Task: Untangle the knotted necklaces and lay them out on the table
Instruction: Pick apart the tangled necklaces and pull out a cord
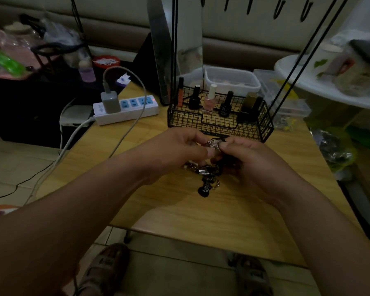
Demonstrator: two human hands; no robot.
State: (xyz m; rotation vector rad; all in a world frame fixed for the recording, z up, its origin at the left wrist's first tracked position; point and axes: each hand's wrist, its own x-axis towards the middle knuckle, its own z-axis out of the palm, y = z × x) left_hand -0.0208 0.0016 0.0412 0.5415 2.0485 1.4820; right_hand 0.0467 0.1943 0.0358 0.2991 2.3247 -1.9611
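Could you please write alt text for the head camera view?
Two bare hands, left hand and right hand, pinch a knotted tangle of necklaces above a wooden table. Behind stands a black wire basket of nail polish bottles, with a power strip left.

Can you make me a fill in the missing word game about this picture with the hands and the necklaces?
1. The left hand and right hand pinch the dark tangled bunch of necklaces above the wooden ____.
2. The small nail polish bottles stand inside a black wire ____.
3. The grey charger is plugged into the white power ____.

Missing words: table, basket, strip
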